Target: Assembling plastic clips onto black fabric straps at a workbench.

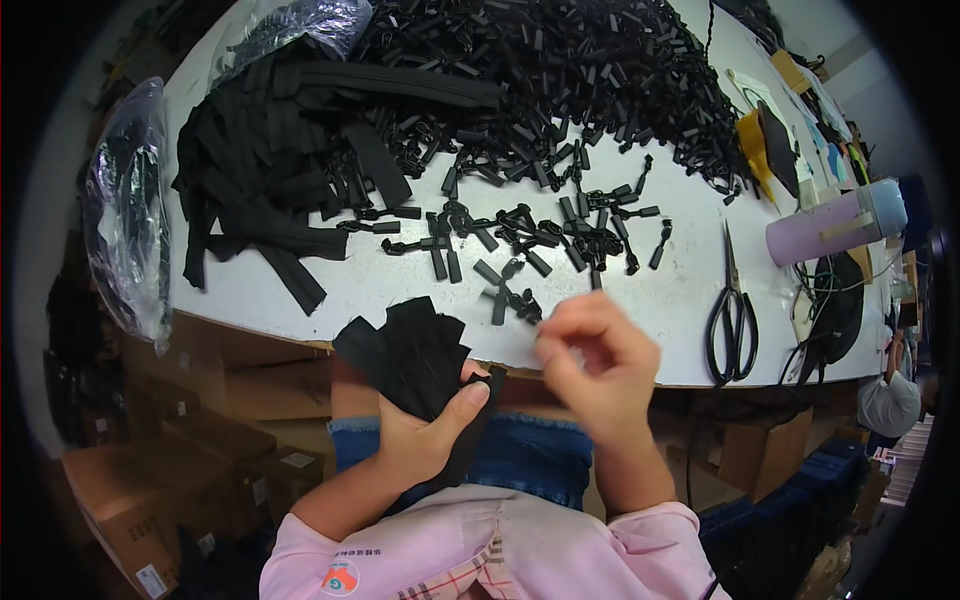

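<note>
My left hand (pixel 425 440) is closed round a fanned bundle of black zipper tapes (pixel 410 350) above my lap, at the table's near edge. Its thumb presses on one folded tape end. Slightly blurred, my right hand (pixel 605 370) is raised to the right of the bundle with thumb and forefinger pinched together. What they pinch, if anything, I cannot make out. Just beyond those fingertips lies a small cluster of black zipper sliders (pixel 522 303) with long pulls. More loose sliders (pixel 530 228) are scattered farther back on the white table (pixel 400 275).
A big heap of zipper sliders (pixel 590 70) covers the far table. Black zipper tapes (pixel 255 160) pile up at left, beside clear plastic bags (pixel 130 210). Black scissors (pixel 733 325) and a purple bottle (pixel 820 228) are at right. Cardboard boxes (pixel 150 495) stand below left.
</note>
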Demonstrator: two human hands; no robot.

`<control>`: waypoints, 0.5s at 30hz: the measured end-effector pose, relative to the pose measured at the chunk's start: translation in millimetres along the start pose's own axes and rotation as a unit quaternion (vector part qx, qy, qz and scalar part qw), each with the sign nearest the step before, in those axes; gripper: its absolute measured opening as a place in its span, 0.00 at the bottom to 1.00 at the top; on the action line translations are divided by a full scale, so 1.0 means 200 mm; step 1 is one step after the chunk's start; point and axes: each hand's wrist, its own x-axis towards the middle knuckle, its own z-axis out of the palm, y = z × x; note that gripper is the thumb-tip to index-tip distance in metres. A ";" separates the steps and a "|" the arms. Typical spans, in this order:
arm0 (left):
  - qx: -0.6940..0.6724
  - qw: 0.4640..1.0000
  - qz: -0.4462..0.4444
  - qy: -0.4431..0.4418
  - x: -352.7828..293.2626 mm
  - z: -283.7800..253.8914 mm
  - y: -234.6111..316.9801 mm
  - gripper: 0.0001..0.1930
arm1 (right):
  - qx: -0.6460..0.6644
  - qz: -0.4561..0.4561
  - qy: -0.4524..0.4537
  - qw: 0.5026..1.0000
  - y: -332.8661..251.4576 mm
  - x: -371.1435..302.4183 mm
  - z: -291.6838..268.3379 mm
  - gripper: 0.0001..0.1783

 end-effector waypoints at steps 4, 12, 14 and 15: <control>-0.043 0.998 0.034 0.008 0.00 0.05 0.05 0.06 | -0.038 -0.045 -0.061 0.996 -0.02 -0.07 0.06 0.10; 0.011 0.998 0.051 0.018 -0.04 -0.01 -0.01 0.08 | -0.166 -0.201 -0.110 0.959 0.01 -0.06 0.06 0.11; 0.018 0.998 0.055 0.023 -0.04 -0.01 0.00 0.08 | -0.169 -0.218 -0.120 0.954 0.02 -0.06 0.07 0.11; -0.033 0.999 0.031 0.008 -0.03 -0.01 0.02 0.08 | -0.124 -0.153 -0.077 0.977 0.03 -0.09 0.09 0.10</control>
